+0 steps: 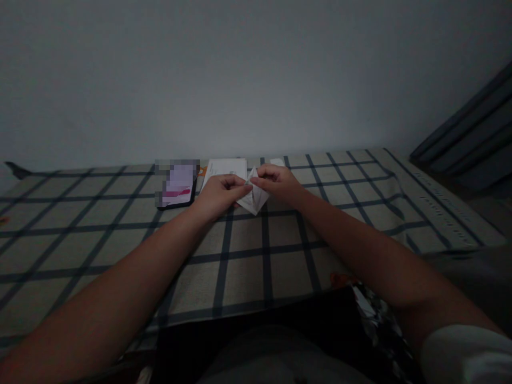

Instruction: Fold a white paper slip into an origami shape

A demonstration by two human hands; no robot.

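Note:
A small folded piece of white paper (256,198) is held between both hands just above the checked cloth. My left hand (219,194) pinches its left side with fingers curled. My right hand (276,181) pinches the upper edge, thumb and fingertips pressed together. The two hands nearly touch at the paper's top. A flat white sheet (224,168) lies on the cloth right behind my left hand.
A phone (176,184) with a lit screen lies left of the white sheet. The checked cloth (100,229) covers a bed-like surface up to a plain wall. A dark striped cushion (472,144) leans at the far right. A small white scrap (277,161) lies behind my right hand.

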